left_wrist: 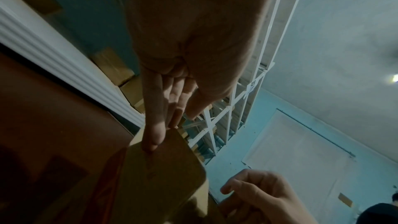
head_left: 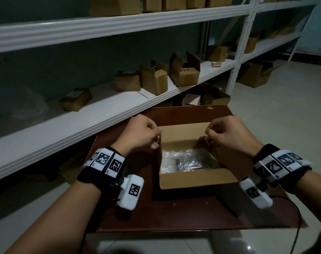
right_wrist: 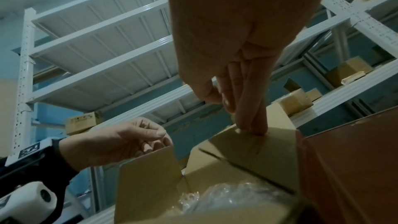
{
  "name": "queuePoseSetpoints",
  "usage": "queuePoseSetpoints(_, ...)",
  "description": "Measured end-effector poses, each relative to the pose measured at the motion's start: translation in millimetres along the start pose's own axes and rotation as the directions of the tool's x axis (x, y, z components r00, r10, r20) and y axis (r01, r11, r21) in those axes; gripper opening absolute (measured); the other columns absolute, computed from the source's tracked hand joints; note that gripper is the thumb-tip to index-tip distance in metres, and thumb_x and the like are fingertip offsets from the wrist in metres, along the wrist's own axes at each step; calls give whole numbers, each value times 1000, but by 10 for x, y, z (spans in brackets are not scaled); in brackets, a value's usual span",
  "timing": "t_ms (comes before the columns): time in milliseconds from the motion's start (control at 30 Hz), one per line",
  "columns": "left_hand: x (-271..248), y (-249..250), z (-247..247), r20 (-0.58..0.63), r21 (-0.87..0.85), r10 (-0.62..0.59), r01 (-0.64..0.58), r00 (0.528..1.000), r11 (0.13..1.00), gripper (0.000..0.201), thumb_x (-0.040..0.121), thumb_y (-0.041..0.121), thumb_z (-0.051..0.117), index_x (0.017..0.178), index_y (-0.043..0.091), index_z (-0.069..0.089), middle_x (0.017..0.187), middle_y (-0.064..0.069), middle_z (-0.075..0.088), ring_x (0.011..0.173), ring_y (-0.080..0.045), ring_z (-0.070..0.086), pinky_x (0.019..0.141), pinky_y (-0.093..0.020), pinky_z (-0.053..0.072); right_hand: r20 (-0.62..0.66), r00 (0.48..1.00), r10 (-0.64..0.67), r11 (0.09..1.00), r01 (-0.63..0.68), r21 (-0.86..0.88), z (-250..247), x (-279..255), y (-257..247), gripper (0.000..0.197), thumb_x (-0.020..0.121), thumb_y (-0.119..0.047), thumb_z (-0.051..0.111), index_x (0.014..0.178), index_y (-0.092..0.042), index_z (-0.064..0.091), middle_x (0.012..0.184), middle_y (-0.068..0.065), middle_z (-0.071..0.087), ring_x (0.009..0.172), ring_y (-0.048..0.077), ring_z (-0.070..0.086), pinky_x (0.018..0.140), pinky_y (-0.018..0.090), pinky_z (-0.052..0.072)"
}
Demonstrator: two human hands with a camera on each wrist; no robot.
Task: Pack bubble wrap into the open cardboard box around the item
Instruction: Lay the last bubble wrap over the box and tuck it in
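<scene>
Bubble wrap (head_left: 181, 159) already covers the dark item, frame centre. Left hand (head_left: 139, 134) and right hand (head_left: 227, 133) pinch side flaps of the cardboard box (head_left: 196, 179); next, probably fold flaps inward.

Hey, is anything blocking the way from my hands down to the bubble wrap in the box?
Nothing visible does. The box is open on top, its flaps upright, and the bubble wrap lies uncovered inside. The left hand and right hand are at the side flaps, touching them with their fingers.
</scene>
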State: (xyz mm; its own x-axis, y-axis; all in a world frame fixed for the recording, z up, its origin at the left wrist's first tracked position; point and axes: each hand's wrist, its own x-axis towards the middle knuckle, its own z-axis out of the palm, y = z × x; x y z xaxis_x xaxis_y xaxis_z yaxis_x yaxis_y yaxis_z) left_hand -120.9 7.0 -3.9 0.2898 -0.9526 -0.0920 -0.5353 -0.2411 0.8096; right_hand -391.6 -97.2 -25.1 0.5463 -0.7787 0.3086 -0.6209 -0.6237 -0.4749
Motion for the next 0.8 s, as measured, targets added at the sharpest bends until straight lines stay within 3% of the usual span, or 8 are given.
queuePoseSetpoints(100,-20,2,73,114,-36,-2,6,994,999,6,90,-8,73,91,-3,75,79,-23,76,79,-35,78,73,-42,65,42,999,-31,999,33,-39,40,-6,-16,15,93,-27,68,92,-18,80,83,-8,75,76,2,69,73,31,62)
queuePoseSetpoints(200,-24,-29,146,212,94,53,-74,976,993,18,81,-12,80,95,0,77,68,-9,75,73,-25,78,73,-39,66,110,993,-50,994,61,-94,68,-3,-30,15,93,-32,70,92,-22,81,84,-9,76,78,2,68,72,25,58)
queuePoseSetpoints(333,-56,26,268,290,305,97,-188,952,933,25,81,22,90,99,7,80,68,3,73,66,-12,72,77,-36,65,197,976,-93,976,128,-176,93,0,-23,19,94,-40,67,99,-26,80,84,-8,75,78,4,68,65,13,45)
queuePoseSetpoints(400,-92,64,301,309,389,142,-261,941,883,32,81,39,87,99,13,82,71,8,69,69,-7,67,77,-33,63,216,963,-163,953,210,-216,108,1,-35,26,95,-46,64,101,-26,79,82,-9,75,75,4,67,67,16,48)
queuePoseSetpoints(533,-130,84,315,336,509,150,-313,930,802,47,81,57,80,106,18,82,95,6,75,88,-9,68,78,-27,56,243,936,-254,912,316,-263,148,-27,-91,38,96,-56,56,103,-26,78,84,-9,75,74,5,68,72,28,60)
queuePoseSetpoints(633,-189,129,233,449,530,82,-339,890,777,83,70,80,73,124,19,75,122,6,73,111,-11,66,95,-30,55,260,922,-288,890,358,-283,169,-48,-112,49,94,-64,46,106,-26,76,85,-8,75,74,3,68,70,28,60)
queuePoseSetpoints(700,-259,167,159,553,554,-16,-354,833,753,115,54,91,71,145,22,59,143,7,61,129,-14,58,109,-37,50,274,917,-289,889,363,-277,174,-50,-105,57,92,-70,40,104,-27,75,82,-9,74,70,2,67,67,24,59)
queuePoseSetpoints(800,-344,168,163,598,612,-68,-400,799,683,123,44,91,77,150,34,48,146,11,54,128,-14,51,109,-38,47,241,927,-288,893,351,-281,174,-35,-95,64,92,-74,34,99,-26,77,71,-12,67,60,1,59,59,20,50)
